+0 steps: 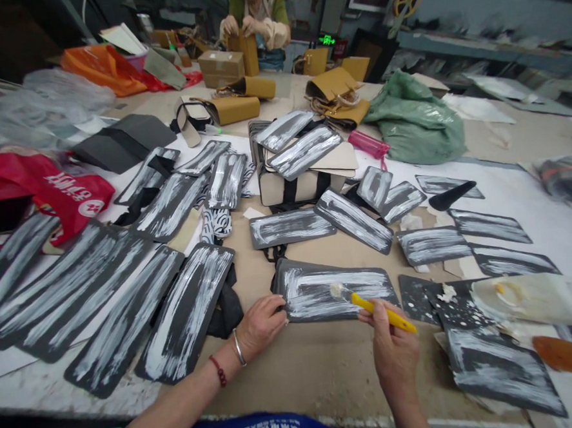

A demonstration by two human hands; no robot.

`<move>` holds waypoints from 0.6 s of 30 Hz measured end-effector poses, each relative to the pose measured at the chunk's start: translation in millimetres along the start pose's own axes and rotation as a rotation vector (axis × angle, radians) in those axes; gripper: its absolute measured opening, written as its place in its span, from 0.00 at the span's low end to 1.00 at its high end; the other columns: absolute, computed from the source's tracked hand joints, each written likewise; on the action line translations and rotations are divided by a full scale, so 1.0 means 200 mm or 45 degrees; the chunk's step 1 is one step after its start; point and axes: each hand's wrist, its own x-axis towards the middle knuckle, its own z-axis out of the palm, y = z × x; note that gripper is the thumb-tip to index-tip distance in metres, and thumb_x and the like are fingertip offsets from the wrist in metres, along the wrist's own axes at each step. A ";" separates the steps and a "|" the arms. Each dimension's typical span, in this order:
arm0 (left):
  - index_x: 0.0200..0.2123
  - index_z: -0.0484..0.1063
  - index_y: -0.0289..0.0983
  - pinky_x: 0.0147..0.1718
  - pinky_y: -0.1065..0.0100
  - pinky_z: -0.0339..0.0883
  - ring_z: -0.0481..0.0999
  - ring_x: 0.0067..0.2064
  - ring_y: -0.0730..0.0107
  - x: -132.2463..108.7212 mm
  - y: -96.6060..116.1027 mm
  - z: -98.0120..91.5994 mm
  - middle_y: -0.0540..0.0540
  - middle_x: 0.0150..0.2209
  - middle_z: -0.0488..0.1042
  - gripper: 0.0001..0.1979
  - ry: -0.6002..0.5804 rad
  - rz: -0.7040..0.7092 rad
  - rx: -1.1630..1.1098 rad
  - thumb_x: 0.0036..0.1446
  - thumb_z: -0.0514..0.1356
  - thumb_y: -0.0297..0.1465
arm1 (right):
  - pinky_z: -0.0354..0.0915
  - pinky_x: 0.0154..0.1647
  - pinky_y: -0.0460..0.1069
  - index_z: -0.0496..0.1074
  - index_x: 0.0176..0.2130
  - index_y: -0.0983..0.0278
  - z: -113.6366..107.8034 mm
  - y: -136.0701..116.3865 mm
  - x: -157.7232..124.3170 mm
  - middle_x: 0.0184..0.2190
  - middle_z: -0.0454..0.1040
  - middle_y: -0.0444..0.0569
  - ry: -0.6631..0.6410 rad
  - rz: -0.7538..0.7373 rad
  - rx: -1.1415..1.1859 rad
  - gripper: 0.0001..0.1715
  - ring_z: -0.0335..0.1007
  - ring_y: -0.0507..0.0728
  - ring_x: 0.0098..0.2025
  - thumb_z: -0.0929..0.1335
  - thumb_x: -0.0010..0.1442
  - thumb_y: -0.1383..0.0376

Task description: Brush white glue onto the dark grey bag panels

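Left hand point(261, 325): fingers bent and close together, fingertips at the left end of the dark panel point(314, 286); whether they pinch it or only press on it, I cannot tell.
Right hand point(393, 336): fingers closed around the handle of the yellow-handled brush point(384, 312), thumb lying along it.
Brush: smooth yellow handle, pale clotted bristles over the middle of the panel; contact with the surface is hard to tell.
Brush axis: slanting, bristles toward the left and slightly away from the person, handle end toward the lower right.
Panel: thin, dark grey, roughly rectangular with rounded corners, streaked with glossy white coating; it lies flat on tan sheeting point(324, 366), between the two hands.
Panel axis: long side running left to right, across the person's front.
Coated panel at left point(190, 310): same streaky white on grey, long axis slanting away to the right.
Beige bag point(284, 185): boxy, with black straps, beyond the panel, coated pieces on top.
Green plastic bag point(416, 122): crumpled and shiny, farther back on the right.
Co-worker's hands point(243, 26): across the table, on an upright mustard-coloured piece point(244, 55).
Left wrist: silver bangle point(239, 347) and dark red beaded bracelet point(217, 371).
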 end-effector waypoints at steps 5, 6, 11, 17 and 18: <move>0.31 0.70 0.35 0.42 0.62 0.71 0.70 0.43 0.64 -0.01 0.00 0.00 0.41 0.38 0.71 0.06 -0.050 0.016 0.016 0.56 0.54 0.27 | 0.70 0.31 0.53 0.69 0.37 0.68 0.12 0.03 -0.03 0.33 0.73 0.53 -0.249 0.157 0.283 0.26 0.71 0.57 0.27 0.65 0.53 0.48; 0.31 0.70 0.35 0.42 0.62 0.70 0.70 0.43 0.64 -0.01 0.00 0.01 0.41 0.38 0.71 0.06 -0.053 0.012 0.019 0.56 0.53 0.27 | 0.70 0.31 0.53 0.69 0.37 0.68 0.09 0.06 0.01 0.32 0.73 0.52 -0.208 0.149 0.258 0.26 0.71 0.57 0.27 0.65 0.52 0.48; 0.31 0.70 0.36 0.42 0.62 0.71 0.70 0.43 0.65 0.00 0.00 0.01 0.42 0.37 0.71 0.07 -0.021 0.034 0.006 0.57 0.52 0.27 | 0.68 0.34 0.54 0.67 0.38 0.68 -0.27 0.24 0.25 0.26 0.72 0.50 0.279 0.011 -0.040 0.27 0.71 0.58 0.26 0.65 0.52 0.47; 0.31 0.70 0.36 0.41 0.62 0.71 0.71 0.43 0.65 0.00 0.00 0.01 0.42 0.37 0.71 0.06 0.015 0.038 -0.027 0.56 0.53 0.26 | 0.64 0.38 0.54 0.70 0.34 0.67 -0.41 0.23 0.22 0.31 0.72 0.53 0.277 -0.495 -0.582 0.22 0.69 0.58 0.34 0.61 0.59 0.51; 0.32 0.70 0.36 0.41 0.62 0.71 0.71 0.43 0.64 0.00 0.00 0.01 0.42 0.38 0.71 0.06 0.017 0.033 -0.037 0.56 0.53 0.25 | 0.64 0.39 0.54 0.71 0.34 0.66 -0.40 0.22 0.18 0.32 0.72 0.53 0.210 -0.610 -0.626 0.21 0.68 0.58 0.36 0.60 0.59 0.53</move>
